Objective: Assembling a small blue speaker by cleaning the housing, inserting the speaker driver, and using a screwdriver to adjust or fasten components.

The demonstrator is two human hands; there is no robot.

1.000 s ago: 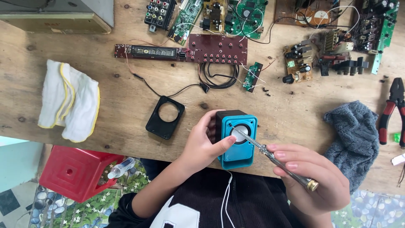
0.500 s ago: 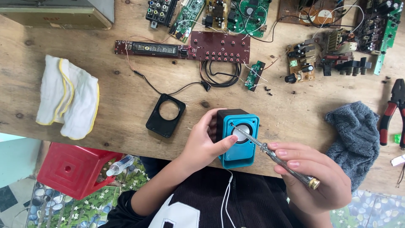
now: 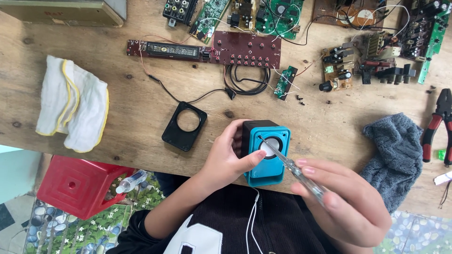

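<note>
Head view: left hand (image 3: 225,162) grips a small blue speaker (image 3: 266,153) at the near desk (image 3: 117,117) edge; right hand (image 3: 346,202), fingers clamped on a screwdriver (image 3: 289,164), sets its tip at the upper-left corner, seemingly working a screw, which calls for steady alignment.

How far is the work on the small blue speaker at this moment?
Done: a black front frame already lies off, on the wooden table. In hand: the left hand grips the blue speaker, and the right hand puts a screwdriver tip at the upper left corner of its face. Left: the blue front panel is still on the speaker body.
</note>
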